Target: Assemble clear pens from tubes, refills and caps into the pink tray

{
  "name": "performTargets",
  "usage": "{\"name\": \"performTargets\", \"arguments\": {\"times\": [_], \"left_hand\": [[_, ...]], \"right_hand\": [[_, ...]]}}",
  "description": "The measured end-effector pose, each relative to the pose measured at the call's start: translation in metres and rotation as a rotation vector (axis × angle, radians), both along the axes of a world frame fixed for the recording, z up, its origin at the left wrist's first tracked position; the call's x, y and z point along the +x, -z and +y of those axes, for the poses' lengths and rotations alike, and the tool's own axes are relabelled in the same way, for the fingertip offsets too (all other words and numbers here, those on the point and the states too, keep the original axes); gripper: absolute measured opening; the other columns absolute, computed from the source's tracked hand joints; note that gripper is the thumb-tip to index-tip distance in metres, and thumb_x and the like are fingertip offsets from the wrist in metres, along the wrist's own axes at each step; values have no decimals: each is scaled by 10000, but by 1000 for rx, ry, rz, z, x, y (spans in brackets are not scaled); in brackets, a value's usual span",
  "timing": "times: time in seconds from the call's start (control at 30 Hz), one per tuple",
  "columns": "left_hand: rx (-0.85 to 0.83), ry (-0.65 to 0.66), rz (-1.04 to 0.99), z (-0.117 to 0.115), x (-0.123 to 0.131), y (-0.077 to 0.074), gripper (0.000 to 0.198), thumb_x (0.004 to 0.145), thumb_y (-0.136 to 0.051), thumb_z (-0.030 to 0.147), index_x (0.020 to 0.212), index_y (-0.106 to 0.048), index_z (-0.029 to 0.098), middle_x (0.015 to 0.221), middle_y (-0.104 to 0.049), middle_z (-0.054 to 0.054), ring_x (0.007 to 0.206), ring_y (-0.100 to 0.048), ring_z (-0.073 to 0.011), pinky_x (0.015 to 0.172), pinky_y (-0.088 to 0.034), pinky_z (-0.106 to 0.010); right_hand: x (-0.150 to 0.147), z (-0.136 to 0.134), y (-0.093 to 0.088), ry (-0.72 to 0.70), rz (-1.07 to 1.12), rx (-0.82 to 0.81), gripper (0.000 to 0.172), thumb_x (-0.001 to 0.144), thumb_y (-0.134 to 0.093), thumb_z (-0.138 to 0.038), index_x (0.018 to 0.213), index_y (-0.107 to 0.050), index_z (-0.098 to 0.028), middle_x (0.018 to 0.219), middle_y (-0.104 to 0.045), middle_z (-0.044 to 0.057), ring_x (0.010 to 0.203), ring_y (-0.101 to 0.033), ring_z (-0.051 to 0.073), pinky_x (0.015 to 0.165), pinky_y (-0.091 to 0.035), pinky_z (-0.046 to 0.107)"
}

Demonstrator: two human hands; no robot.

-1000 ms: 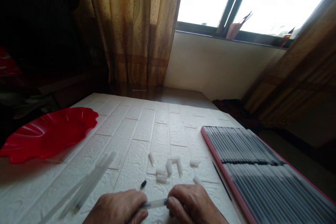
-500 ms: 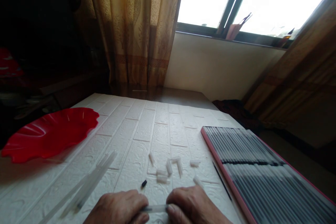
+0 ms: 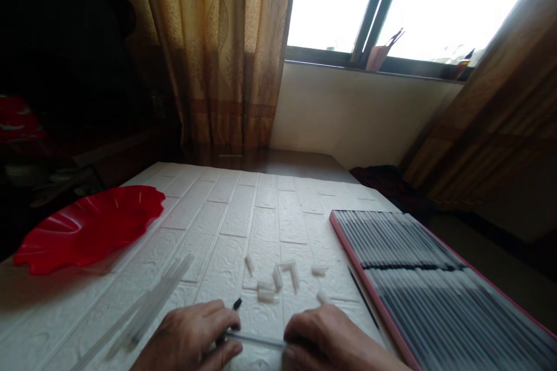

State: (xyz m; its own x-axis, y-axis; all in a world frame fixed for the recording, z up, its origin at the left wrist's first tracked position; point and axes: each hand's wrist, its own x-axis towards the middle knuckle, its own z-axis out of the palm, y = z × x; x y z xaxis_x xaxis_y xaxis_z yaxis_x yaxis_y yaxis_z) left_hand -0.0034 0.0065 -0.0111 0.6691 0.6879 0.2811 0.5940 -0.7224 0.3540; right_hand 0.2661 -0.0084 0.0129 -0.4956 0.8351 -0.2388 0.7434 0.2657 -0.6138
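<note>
My left hand (image 3: 191, 333) and my right hand (image 3: 333, 336) are both closed at the near edge of the view. Between them runs a slim, greyish translucent pen-like tube (image 3: 257, 339), one end in each hand; my fingers hide its ends. Just beyond my left fingers lies a small black plug-like piece (image 3: 237, 304). Several short translucent cap-like sleeves (image 3: 266, 292) are scattered ahead of the hands, one of them close to my right knuckles. Left of my left hand, several long translucent tubes (image 3: 159, 293) lie in a loose bundle, blurred.
A pink-rimmed tray (image 3: 351, 249) at right holds two rows of thin grey sticks. Beside it lies a thin dark rod (image 3: 363, 295). A red wavy-edged dish (image 3: 93, 226) stands at left on the white brick-patterned tabletop (image 3: 261, 203). Curtains and a window are behind.
My hands have moved slightly apart, so a longer stretch of the tube shows between them. My left hand now reaches nearer the black piece. The view has shifted slightly.
</note>
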Motion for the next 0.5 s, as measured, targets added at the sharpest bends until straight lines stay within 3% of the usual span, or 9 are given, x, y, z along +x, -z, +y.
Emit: {"name": "performTargets", "arguments": {"times": [0.1,0.2,0.33,0.5], "left_hand": [[29,-52,-97,6,-2,3,117,900,-622,236,1007,-620,281,846,-735,48,733,-733,-161,666,-525,-208],[28,-108,-145,10,-3,10,66,945,-563,267,978,-620,274,821,-725,40,711,-718,-154,653,-512,-204],[66,-162,-86,12,2,12,134,973,-481,249,945,-612,248,818,-703,15,726,-707,-167,660,-506,-232],[73,-150,24,7,16,-3,201,933,-483,166,1023,-639,256,943,-710,-11,833,-721,-186,710,-524,-254]], "right_hand": [[10,-3,-14,56,-20,-35,204,843,-614,-226,970,-773,-219,706,-722,6,600,-558,103,531,-343,176],[21,-5,-19,77,-37,-58,192,879,-565,-228,914,-751,-193,757,-743,41,672,-639,146,579,-405,198],[32,-4,-12,126,111,-146,181,906,-515,-201,814,-667,-171,728,-735,44,630,-668,155,547,-440,205],[30,5,-4,228,330,-117,145,952,-443,-197,889,-570,-167,798,-718,41,598,-638,122,540,-455,208]]}}
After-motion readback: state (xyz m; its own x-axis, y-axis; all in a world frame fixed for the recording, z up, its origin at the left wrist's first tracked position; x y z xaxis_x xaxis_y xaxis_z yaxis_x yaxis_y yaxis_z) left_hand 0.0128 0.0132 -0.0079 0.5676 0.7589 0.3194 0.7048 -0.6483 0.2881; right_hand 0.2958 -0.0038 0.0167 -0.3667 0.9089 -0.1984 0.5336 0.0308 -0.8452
